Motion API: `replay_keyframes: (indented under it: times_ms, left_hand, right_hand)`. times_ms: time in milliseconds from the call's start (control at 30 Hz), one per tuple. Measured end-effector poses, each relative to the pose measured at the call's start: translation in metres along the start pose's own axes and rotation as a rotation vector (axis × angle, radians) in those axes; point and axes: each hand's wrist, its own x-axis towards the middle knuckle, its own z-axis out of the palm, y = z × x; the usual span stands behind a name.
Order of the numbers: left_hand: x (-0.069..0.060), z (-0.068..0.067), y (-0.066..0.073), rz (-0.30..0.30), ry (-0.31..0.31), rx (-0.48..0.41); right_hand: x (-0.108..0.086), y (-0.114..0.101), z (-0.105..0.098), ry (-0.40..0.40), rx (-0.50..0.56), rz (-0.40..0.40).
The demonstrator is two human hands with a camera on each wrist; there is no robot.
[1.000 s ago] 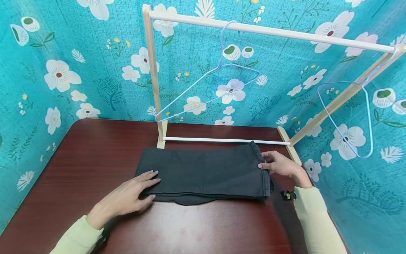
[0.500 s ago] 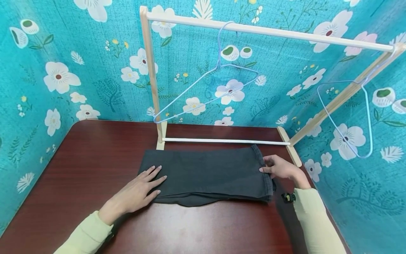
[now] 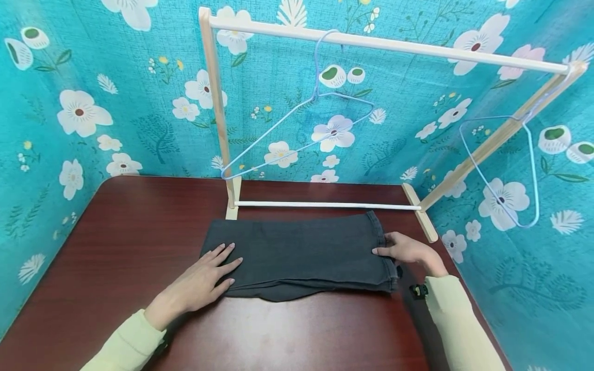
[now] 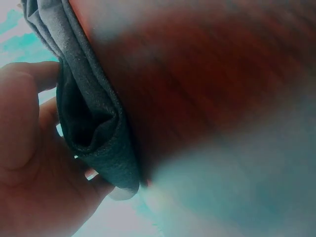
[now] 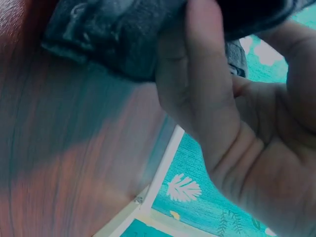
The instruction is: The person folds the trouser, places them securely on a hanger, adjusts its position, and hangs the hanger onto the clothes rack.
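The cloth (image 3: pixel 301 250) is charcoal, the table (image 3: pixel 278 330) red-brown, the backdrop (image 3: pixel 139 98) turquoise (floral print, mostly white).

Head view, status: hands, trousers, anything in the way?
Left hand rests on folded black trousers. Right hand grips their stitched end. Clothes rack stands just behind.

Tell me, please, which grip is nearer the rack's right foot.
Right: the right grip is close to the foot, holding one end of the dark garment; the left grip rests on its opposite end, farther away.
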Motion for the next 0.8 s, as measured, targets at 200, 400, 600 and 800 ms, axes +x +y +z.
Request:
replay_keyframes:
  times_ms: [200, 400, 600, 800]
  left_hand:
    - [-0.001, 0.0, 0.0, 0.005, 0.01, 0.007]
    - [0.0, 0.001, -0.001, 0.01, 0.021, 0.012]
    - [0.001, 0.001, 0.002, 0.011, 0.016, 0.006]
    - [0.001, 0.001, 0.006, 0.011, -0.006, 0.004]
  right_hand:
    - [-0.005, -0.002, 0.005, 0.03, -0.05, -0.008]
    - [-0.005, -0.004, 0.008, 0.041, -0.04, -0.03]
    - [-0.006, 0.004, 0.007, 0.018, 0.028, -0.034]
    - [-0.012, 0.016, 0.001, -0.035, 0.244, 0.012]
